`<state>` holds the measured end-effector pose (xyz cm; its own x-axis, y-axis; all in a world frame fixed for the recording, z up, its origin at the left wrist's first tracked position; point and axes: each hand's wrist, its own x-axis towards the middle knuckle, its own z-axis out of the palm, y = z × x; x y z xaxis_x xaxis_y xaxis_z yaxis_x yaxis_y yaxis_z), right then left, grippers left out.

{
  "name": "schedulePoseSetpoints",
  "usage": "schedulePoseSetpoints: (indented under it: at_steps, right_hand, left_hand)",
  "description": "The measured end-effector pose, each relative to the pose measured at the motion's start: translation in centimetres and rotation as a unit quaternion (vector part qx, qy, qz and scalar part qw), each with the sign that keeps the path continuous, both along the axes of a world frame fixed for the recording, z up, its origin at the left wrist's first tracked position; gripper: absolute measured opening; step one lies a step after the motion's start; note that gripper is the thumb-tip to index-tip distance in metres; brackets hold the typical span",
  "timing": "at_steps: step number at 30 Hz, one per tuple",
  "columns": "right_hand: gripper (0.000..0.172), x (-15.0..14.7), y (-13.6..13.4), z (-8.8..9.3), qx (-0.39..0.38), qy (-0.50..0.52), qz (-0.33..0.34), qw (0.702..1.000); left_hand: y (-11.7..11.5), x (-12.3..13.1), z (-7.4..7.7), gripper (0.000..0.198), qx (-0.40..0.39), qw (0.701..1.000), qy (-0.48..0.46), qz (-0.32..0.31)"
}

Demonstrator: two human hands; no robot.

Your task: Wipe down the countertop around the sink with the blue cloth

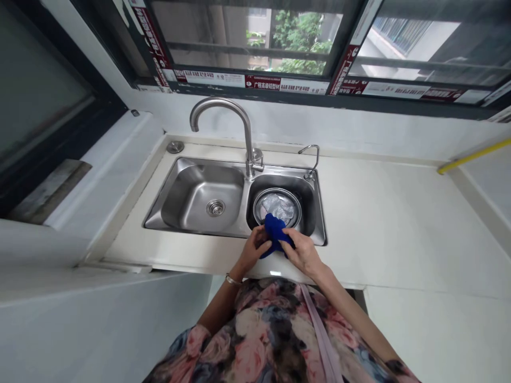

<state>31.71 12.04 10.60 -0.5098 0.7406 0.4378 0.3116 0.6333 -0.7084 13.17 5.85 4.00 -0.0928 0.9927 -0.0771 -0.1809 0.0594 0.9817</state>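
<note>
Both hands are curled tight around a blue cloth (274, 233). The left hand (253, 249) and right hand (302, 251) hold it over the sink (199, 183) edge.

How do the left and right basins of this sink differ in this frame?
The left basin is wider; the right basin is narrower. The left basin is bare, its drain exposed, whereas the right basin holds a round metal strainer that hides its floor. The left hand and right hand grip a blue cloth at the right basin's front edge, not the left basin's. Both basins are shiny steel, set in one white counter.
</note>
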Motion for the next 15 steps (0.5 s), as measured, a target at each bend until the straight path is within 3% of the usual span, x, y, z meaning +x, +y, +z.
schedulePoseSetpoints:
  at_steps: [3, 6, 9, 11, 15]
  right_hand:
    - [0.020, -0.5, 0.1, 1.9, -0.020, 0.008, 0.011, 1.000]
    - [0.020, -1.2, 0.6, 4.0, -0.098, 0.027, 0.006, 0.995]
    - [0.025, -2.0, 1.7, 5.0, -0.202, 0.079, -0.025, 0.976]
    - [0.030, -2.5, 2.6, 4.9, -0.255, 0.121, -0.043, 0.958]
    - [0.039, -2.3, 4.6, 2.8, -0.328, 0.116, -0.025, 0.937]
  left_hand:
    - [0.4, -0.9, -0.8, 0.082, -0.022, 0.998, -0.060, -0.029]
    - [0.9, -1.6, -0.6, 0.079, 0.007, 0.999, -0.014, -0.046]
    - [1.4, -1.6, 0.7, 0.076, 0.036, 0.998, 0.024, -0.043]
    - [1.6, -1.2, 1.7, 0.068, 0.008, 0.998, 0.033, -0.058]
    - [1.5, -0.5, 3.5, 0.060, -0.123, 0.979, -0.031, -0.161]
